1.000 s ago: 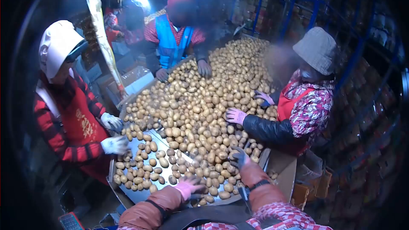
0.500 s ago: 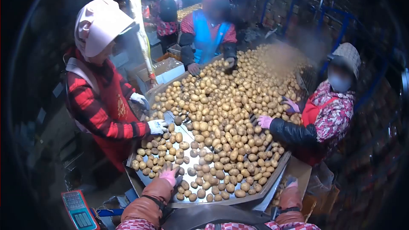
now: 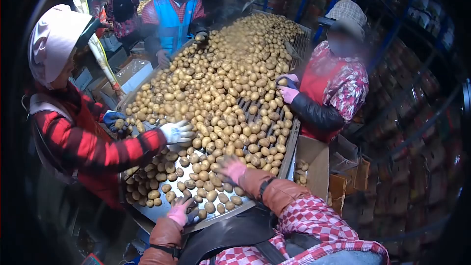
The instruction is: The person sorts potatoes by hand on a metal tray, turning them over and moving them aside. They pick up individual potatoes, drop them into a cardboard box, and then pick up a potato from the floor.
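Note:
Many potatoes (image 3: 216,98) cover a slatted sorting table with a bare metal front part (image 3: 156,211). My left hand (image 3: 180,211), in a pink glove, is at the table's front edge with its fingers apart, beside a few loose potatoes (image 3: 210,207). Further in, my right hand (image 3: 233,169), gloved in pink too, reaches over the potatoes with fingers stretched out. Its fingertips are at the potatoes near the middle; no potato is visibly gripped. Its palm side is hidden.
A co-worker's white-gloved hand (image 3: 176,132) reaches in from the left, and their blue-gloved hand (image 3: 116,120) is at the rim. Opposite on the right are a co-worker's pink-gloved hands (image 3: 288,88). A cardboard box (image 3: 314,159) with potatoes stands at the right edge.
My right hand has come from the box at the right onto the potatoes. My left hand remains near the front edge. The view has shifted, and the left co-worker's white-gloved hand reaches further in.

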`<state>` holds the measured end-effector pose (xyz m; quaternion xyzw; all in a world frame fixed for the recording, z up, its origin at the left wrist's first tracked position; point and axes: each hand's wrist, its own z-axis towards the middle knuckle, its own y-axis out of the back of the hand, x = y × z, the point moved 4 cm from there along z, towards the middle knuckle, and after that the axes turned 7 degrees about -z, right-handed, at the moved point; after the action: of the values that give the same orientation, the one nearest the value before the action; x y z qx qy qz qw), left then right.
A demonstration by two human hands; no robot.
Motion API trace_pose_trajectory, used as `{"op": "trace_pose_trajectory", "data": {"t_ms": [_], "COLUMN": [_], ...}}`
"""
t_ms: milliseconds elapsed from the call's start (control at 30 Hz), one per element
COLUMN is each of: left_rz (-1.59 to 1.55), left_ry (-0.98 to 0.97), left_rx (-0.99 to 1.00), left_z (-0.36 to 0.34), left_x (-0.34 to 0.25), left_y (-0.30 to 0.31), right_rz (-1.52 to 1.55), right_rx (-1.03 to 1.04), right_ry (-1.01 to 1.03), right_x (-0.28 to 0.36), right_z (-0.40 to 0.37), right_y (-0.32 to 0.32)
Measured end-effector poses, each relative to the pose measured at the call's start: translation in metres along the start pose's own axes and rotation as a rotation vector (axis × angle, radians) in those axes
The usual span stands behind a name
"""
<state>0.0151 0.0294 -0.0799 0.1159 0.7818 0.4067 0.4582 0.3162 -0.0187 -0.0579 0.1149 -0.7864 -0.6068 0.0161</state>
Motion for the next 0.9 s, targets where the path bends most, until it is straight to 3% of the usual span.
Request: {"op": "trace_pose_trajectory", "data": {"t_ms": [100, 200, 233, 267, 300, 367, 433, 467, 500, 533, 567, 600, 633, 700, 733, 767, 833, 867, 900], "left_rz": [-0.040, -0.069, -0.070, -0.079, -0.144, -0.101, -0.150, -0.073, 0.006, -0.002, 0.025, 0.051, 0.047, -0.171, -0.174, -0.172, -0.163, -0.279, -0.392], "left_ry": [-0.103, -0.138, -0.150, -0.050, -0.069, -0.059, -0.067, -0.064, -0.082, -0.043, -0.093, -0.149, -0.136, -0.130, -0.120, -0.070, 0.033, 0.165, 0.299], "left_rx": [-0.203, -0.376, -0.315, -0.178, -0.154, -0.181, -0.056, 0.006, 0.066, 0.067, 0.063, 0.062, 0.064, -0.054, -0.057, -0.195, -0.469, -0.651, -0.832], "left_z": [-0.022, -0.024, -0.020, -0.021, -0.018, -0.017, -0.016, -0.013, -0.012, -0.018, -0.021, -0.025, -0.032, -0.039, -0.040, -0.041, -0.044, -0.047, -0.050], "left_x": [0.000, -0.019, -0.017, -0.015, -0.016, -0.015, -0.028, -0.032, -0.032, -0.027, -0.025, -0.025, -0.024, -0.025, -0.018, -0.004, 0.025, 0.039, 0.053], "left_y": [0.004, 0.008, 0.004, 0.006, 0.002, -0.012, -0.011, -0.007, -0.006, -0.008, -0.007, -0.007, -0.009, -0.008, -0.009, -0.005, 0.005, 0.024, 0.042], "right_rz": [-0.115, 0.190, 0.282, 0.245, 0.220, 0.079, 0.110, 0.131, -0.166, -0.017, -0.105, 0.224, 0.039, 0.179, 0.206, 0.233, 0.072, 0.006, 0.190], "right_rx": [-0.103, -0.229, -0.242, -0.311, -0.370, -0.271, 0.171, -0.135, -0.239, -0.205, -0.315, -0.234, 0.001, -0.171, -0.113, -0.053, -0.079, -0.130, -0.145], "right_ry": [-0.119, -0.504, -0.624, -0.508, -0.369, 0.025, 0.283, 0.254, 0.145, 0.048, -0.026, -0.198, -0.492, -0.680, -0.643, -0.608, -0.319, -0.328, -0.192], "right_x": [-0.023, -0.038, -0.031, -0.016, 0.005, 0.055, 0.076, 0.063, 0.045, 0.032, 0.002, -0.018, -0.027, -0.074, -0.080, -0.080, -0.011, 0.013, 0.026], "right_z": [0.030, 0.032, 0.023, 0.024, 0.021, 0.008, 0.024, 0.020, 0.038, 0.030, 0.053, 0.056, 0.064, 0.069, 0.076, 0.083, 0.055, 0.050, 0.050], "right_y": [-0.019, -0.002, 0.003, 0.004, 0.009, 0.019, 0.010, 0.003, -0.018, 0.019, -0.031, -0.021, 0.004, -0.041, -0.063, -0.082, -0.004, 0.015, 0.018]}}
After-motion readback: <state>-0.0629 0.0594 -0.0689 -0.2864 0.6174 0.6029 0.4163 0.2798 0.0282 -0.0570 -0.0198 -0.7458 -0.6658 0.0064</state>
